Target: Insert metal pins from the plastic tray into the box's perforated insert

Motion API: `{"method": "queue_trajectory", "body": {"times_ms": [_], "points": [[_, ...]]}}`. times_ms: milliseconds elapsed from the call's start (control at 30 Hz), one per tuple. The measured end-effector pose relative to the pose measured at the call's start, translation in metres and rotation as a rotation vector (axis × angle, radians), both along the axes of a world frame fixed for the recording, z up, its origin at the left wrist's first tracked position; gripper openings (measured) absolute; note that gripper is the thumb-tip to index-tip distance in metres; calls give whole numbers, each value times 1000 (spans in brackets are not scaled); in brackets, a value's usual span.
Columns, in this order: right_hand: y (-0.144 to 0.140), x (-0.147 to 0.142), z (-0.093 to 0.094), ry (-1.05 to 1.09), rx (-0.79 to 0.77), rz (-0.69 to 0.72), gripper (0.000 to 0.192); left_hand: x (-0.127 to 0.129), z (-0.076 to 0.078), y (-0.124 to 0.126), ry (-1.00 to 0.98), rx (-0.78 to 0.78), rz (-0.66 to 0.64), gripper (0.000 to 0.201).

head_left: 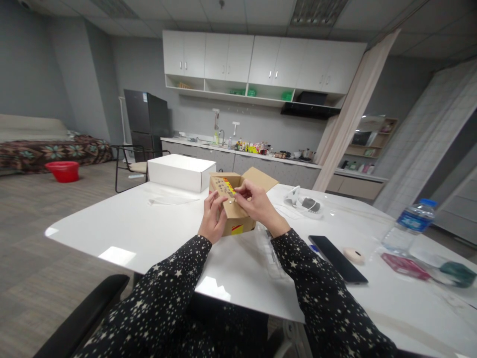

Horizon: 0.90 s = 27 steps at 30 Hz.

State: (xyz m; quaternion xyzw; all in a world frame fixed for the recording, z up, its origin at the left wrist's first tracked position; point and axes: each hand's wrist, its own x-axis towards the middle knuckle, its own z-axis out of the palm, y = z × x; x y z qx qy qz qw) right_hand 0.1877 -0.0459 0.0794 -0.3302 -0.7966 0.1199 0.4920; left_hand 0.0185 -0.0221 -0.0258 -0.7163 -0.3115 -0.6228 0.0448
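Resting on the white table [122, 223] just in front of the person, a small brown cardboard box [234, 211] stands with its top open, one flap [261, 178] angled up and away on the far right. Left hand [212, 219] lies curled against the near left corner of the box, fingers bent around the edge of a folded flap that carries a yellow and red label [228, 186]. Right hand [257, 201] comes over the top from the right, thumb and fingertips pinched together at the flap edge; whether a small item sits between them cannot be told.

Judgement on handling: the box looks light, thin-walled and fairly stiff along its folds but easily crushed at mid-panel. Corners and creased edges give the surest hold; flaps bend readily and would tear if pulled hard. The surface is matt, so slipping seems unlikely.

Nearby: a closed white box [181, 171] just beyond on the left, a dark phone [337, 258] near right, a water bottle [408, 223] far right
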Motion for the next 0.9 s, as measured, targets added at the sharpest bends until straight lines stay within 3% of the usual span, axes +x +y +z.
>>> {"method": "queue_trajectory", "body": {"times_ms": [900], "points": [[4,-2,-5,76,-40,-1,18,0,0,-1,-1,6,4,33]]}}
